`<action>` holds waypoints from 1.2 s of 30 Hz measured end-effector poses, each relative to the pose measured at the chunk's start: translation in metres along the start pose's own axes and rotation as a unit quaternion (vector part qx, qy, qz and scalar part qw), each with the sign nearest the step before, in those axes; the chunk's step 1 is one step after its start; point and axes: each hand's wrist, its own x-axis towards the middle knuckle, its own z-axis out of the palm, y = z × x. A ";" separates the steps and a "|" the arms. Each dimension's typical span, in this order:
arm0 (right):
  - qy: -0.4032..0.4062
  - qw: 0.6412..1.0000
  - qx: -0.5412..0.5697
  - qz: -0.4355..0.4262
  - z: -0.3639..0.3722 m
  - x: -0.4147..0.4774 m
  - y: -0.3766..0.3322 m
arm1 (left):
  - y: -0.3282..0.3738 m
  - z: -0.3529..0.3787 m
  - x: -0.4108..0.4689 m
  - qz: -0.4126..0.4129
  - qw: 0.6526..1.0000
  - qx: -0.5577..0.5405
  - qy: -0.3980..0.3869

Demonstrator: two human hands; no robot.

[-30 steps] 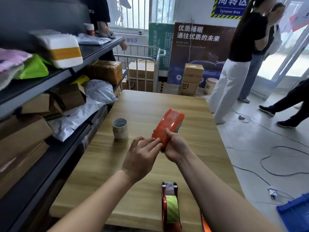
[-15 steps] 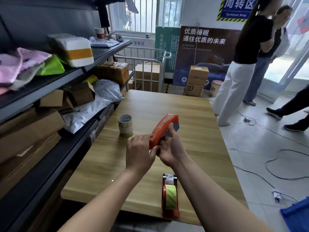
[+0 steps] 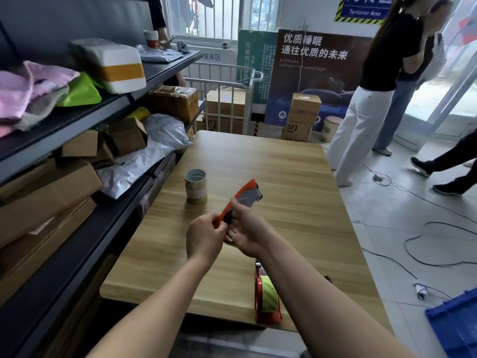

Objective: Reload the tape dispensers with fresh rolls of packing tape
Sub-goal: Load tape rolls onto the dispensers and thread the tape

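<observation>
Both my hands hold an orange tape dispenser [image 3: 244,196] above the wooden table [image 3: 291,177], its grey inside turned toward me. My right hand [image 3: 249,232] grips its body from the right. My left hand [image 3: 206,235] pinches its lower orange edge. A stack of tape rolls [image 3: 195,186], pale with a greenish tint, stands upright on the table to the left of the dispenser. A second red dispenser [image 3: 267,299] loaded with a green-striped roll sits at the table's near edge, under my right forearm.
Dark shelves [image 3: 85,117] on the left hold cardboard boxes, plastic mailers and folded cloth, close to the table's left edge. Two people stand at the right rear, another walks past. Cables lie on the tiled floor. A blue crate [image 3: 454,321] is at bottom right.
The dispenser has turned over in my hands, from showing its orange back to showing its grey inside, and sits lower. My left hand has closed onto its lower edge.
</observation>
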 end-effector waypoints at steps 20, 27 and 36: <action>0.175 0.948 -0.254 0.077 -0.060 0.071 0.099 | -0.095 0.011 -0.005 -0.389 0.849 -0.291 -0.206; 0.222 0.938 -0.242 0.113 -0.072 0.083 0.140 | -0.127 0.035 -0.017 -0.423 0.825 -0.261 -0.269; 0.282 0.916 -0.261 0.119 -0.085 0.090 0.176 | -0.152 0.062 -0.035 -0.450 0.808 -0.237 -0.296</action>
